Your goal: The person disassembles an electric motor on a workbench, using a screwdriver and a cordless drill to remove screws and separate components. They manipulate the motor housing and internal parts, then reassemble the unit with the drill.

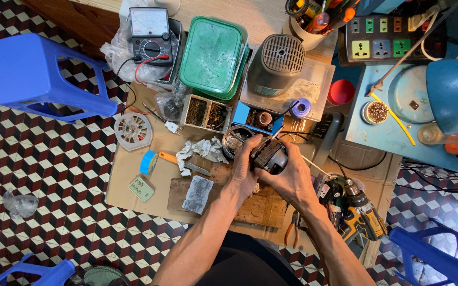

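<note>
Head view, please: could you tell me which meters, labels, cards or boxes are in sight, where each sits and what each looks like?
Analogue multimeter: top left of the cardboard mat; black body, pale dial face, round selector.
Small card: mat's lower left edge; pale green rectangle.
Lidded box: right of the meter; green, rounded rectangle.
Power strip: top right; dark, with coloured sockets.
Left hand and right hand grip a small motor.
</note>
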`<action>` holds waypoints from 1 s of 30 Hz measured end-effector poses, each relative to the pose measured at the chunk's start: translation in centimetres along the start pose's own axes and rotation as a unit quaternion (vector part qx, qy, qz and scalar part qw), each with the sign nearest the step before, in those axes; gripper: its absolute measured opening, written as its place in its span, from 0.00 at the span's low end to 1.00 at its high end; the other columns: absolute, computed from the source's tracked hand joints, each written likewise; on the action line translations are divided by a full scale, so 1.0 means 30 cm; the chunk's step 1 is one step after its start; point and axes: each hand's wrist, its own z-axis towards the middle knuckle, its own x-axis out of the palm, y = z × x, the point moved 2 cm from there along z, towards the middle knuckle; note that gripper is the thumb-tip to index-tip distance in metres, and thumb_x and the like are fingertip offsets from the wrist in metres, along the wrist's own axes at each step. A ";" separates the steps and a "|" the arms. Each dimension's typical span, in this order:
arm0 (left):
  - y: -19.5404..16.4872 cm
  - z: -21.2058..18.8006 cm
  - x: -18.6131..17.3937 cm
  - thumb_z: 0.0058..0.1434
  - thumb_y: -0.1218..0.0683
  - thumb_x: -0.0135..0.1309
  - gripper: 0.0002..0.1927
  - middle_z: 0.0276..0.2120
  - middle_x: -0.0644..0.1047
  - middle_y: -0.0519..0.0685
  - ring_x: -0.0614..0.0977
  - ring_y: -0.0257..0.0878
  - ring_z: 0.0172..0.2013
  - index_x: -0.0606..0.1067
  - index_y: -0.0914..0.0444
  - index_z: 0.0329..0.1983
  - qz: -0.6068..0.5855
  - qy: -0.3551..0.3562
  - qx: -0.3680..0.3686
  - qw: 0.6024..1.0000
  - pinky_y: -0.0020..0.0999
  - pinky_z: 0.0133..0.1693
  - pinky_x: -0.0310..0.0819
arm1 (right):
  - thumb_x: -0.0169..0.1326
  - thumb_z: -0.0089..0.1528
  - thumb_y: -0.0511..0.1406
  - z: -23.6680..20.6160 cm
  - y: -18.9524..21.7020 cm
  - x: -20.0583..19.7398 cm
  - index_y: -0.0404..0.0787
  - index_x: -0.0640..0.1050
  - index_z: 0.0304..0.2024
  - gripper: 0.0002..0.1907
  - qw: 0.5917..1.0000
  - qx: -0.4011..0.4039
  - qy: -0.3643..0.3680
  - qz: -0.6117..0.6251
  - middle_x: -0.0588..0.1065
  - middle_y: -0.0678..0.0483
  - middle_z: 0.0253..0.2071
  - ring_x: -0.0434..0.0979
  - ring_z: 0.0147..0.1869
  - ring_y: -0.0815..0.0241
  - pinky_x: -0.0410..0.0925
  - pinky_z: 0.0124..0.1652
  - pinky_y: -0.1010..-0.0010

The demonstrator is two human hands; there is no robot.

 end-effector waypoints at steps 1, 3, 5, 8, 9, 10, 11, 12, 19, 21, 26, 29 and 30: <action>0.001 0.008 -0.003 0.54 0.37 0.61 0.28 0.41 0.77 0.48 0.81 0.37 0.42 0.74 0.61 0.48 0.011 -0.013 -0.009 1.000 0.34 0.43 0.80 | 0.68 0.45 0.46 -0.002 0.006 -0.001 0.33 0.66 0.64 0.49 1.000 -0.013 -0.006 -0.008 0.72 0.40 0.55 0.76 0.58 0.46 0.71 0.55 0.56; -0.002 0.015 -0.015 0.55 0.37 0.60 0.28 0.41 0.78 0.48 0.80 0.38 0.41 0.74 0.61 0.49 0.031 -0.043 -0.027 0.998 0.35 0.41 0.78 | 0.68 0.44 0.46 -0.005 0.017 0.000 0.33 0.66 0.64 0.49 1.000 -0.004 -0.006 -0.004 0.73 0.39 0.55 0.77 0.57 0.46 0.71 0.54 0.56; -0.007 0.011 -0.026 0.54 0.38 0.60 0.28 0.42 0.77 0.46 0.80 0.36 0.44 0.73 0.59 0.51 0.000 -0.027 -0.017 0.999 0.35 0.45 0.79 | 0.69 0.44 0.46 -0.001 0.023 0.001 0.34 0.66 0.63 0.49 0.999 0.037 0.003 0.021 0.75 0.40 0.54 0.78 0.57 0.47 0.72 0.53 0.58; -0.006 0.004 -0.029 0.54 0.38 0.61 0.30 0.44 0.77 0.45 0.80 0.35 0.46 0.72 0.59 0.54 -0.033 0.003 0.003 0.999 0.35 0.49 0.79 | 0.67 0.44 0.46 0.004 0.026 0.000 0.35 0.67 0.63 0.48 0.996 0.075 0.019 0.033 0.77 0.41 0.52 0.81 0.54 0.48 0.73 0.52 0.59; -0.005 0.003 -0.029 0.54 0.38 0.61 0.30 0.44 0.77 0.45 0.80 0.35 0.46 0.72 0.59 0.54 -0.041 0.013 0.011 0.999 0.34 0.50 0.79 | 0.68 0.44 0.46 0.007 0.027 0.000 0.36 0.67 0.63 0.48 0.997 0.074 0.020 0.030 0.77 0.41 0.52 0.81 0.54 0.48 0.73 0.52 0.59; -0.001 0.002 -0.028 0.54 0.38 0.61 0.31 0.44 0.77 0.45 0.80 0.35 0.46 0.72 0.59 0.54 -0.041 0.010 0.002 0.999 0.34 0.50 0.79 | 0.68 0.44 0.46 0.009 0.026 -0.001 0.36 0.67 0.63 0.48 0.997 0.073 0.022 0.026 0.77 0.40 0.52 0.80 0.55 0.47 0.73 0.52 0.59; 0.001 0.004 -0.026 0.54 0.38 0.62 0.31 0.44 0.77 0.45 0.80 0.35 0.46 0.72 0.59 0.55 -0.041 0.006 -0.006 0.999 0.34 0.50 0.79 | 0.68 0.44 0.46 0.011 0.025 0.000 0.36 0.68 0.63 0.48 0.997 0.071 0.024 0.022 0.77 0.40 0.52 0.80 0.55 0.47 0.73 0.52 0.59; 0.004 0.007 -0.025 0.55 0.38 0.63 0.31 0.44 0.77 0.45 0.79 0.35 0.46 0.71 0.59 0.55 -0.041 0.002 -0.013 0.999 0.34 0.50 0.78 | 0.68 0.44 0.45 0.013 0.026 0.001 0.36 0.68 0.63 0.47 0.998 0.054 0.019 0.019 0.77 0.40 0.52 0.79 0.55 0.47 0.72 0.53 0.58; 0.023 0.016 -0.033 0.53 0.37 0.64 0.38 0.48 0.74 0.48 0.78 0.37 0.49 0.68 0.61 0.60 -0.023 0.016 0.007 1.000 0.35 0.52 0.78 | 0.69 0.44 0.46 0.019 0.016 0.012 0.35 0.67 0.63 0.49 0.999 0.033 0.007 0.036 0.77 0.41 0.51 0.80 0.54 0.49 0.73 0.52 0.59; 0.026 0.023 -0.043 0.50 0.37 0.64 0.41 0.50 0.73 0.49 0.78 0.38 0.52 0.66 0.59 0.62 0.006 0.008 0.012 1.000 0.36 0.54 0.78 | 0.68 0.44 0.46 0.020 0.014 0.014 0.35 0.66 0.64 0.49 0.998 0.043 0.014 0.044 0.77 0.41 0.51 0.80 0.53 0.50 0.73 0.51 0.60; 0.034 0.018 -0.048 0.51 0.37 0.65 0.44 0.52 0.72 0.50 0.76 0.39 0.54 0.64 0.61 0.64 -0.003 0.031 0.016 0.999 0.36 0.55 0.76 | 0.68 0.44 0.46 0.022 0.015 0.007 0.36 0.66 0.64 0.49 0.995 0.066 0.029 0.075 0.77 0.42 0.51 0.81 0.52 0.50 0.74 0.50 0.60; 0.030 0.014 -0.045 0.51 0.38 0.65 0.43 0.51 0.72 0.50 0.76 0.39 0.53 0.64 0.62 0.64 -0.013 0.033 0.013 0.999 0.36 0.55 0.76 | 0.67 0.44 0.46 0.023 0.014 0.003 0.36 0.66 0.65 0.49 0.993 0.076 0.040 0.077 0.77 0.41 0.50 0.82 0.51 0.49 0.75 0.49 0.60; 0.028 0.011 -0.044 0.51 0.38 0.65 0.43 0.51 0.72 0.49 0.76 0.39 0.53 0.64 0.62 0.64 -0.016 0.035 0.011 0.999 0.36 0.55 0.76 | 0.68 0.45 0.46 0.022 0.015 0.003 0.35 0.66 0.64 0.49 0.995 0.066 0.038 0.069 0.77 0.41 0.51 0.82 0.52 0.49 0.75 0.50 0.60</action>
